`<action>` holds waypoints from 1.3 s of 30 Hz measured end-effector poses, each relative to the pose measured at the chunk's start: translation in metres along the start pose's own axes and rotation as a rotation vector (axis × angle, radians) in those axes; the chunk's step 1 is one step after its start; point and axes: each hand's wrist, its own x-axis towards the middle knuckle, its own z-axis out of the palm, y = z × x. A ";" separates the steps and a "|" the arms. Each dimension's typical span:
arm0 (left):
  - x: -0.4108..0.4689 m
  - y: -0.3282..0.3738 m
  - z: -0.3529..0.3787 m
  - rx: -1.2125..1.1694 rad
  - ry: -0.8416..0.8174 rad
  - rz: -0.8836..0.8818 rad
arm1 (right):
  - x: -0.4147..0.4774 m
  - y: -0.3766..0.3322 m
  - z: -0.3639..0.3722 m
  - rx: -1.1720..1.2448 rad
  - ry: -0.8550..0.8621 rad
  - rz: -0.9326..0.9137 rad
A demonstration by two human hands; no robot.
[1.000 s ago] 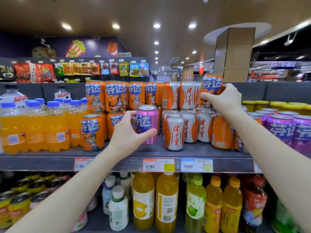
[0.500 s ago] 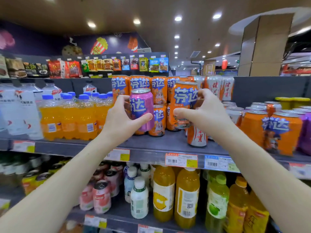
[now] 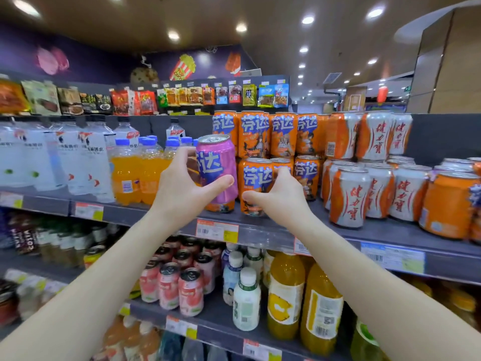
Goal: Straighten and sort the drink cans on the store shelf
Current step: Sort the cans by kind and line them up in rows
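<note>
Two arms extend toward the shelf (image 3: pixel 377 230). The right hand (image 3: pixel 282 198) grips an orange can (image 3: pixel 253 178) standing at the front edge. The left hand (image 3: pixel 182 190) wraps thumb and fingers round a purple can (image 3: pixel 217 166), slightly tilted, just beside it.

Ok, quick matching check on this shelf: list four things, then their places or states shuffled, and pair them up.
Things:
1. purple can
2. front orange can
3. white-and-orange cans
4. blue-capped orange bottles

Places or states:
A. standing on the shelf, gripped by the right hand
B. on the shelf, left of both hands
C. tilted, held by the left hand
D. standing right of both hands

Pairs: 1-C, 2-A, 3-D, 4-B.
</note>
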 end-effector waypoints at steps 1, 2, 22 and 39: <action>-0.001 -0.001 -0.001 0.000 0.001 0.002 | 0.002 0.001 0.006 -0.005 -0.001 0.002; -0.002 -0.001 0.000 -0.002 0.002 0.004 | 0.004 0.002 0.011 -0.013 0.000 0.008; -0.030 0.078 0.103 -0.375 -0.260 0.108 | -0.072 0.013 -0.114 0.238 0.025 -0.061; -0.067 0.181 0.249 -0.513 -0.560 0.189 | -0.123 0.112 -0.277 -0.108 0.607 0.168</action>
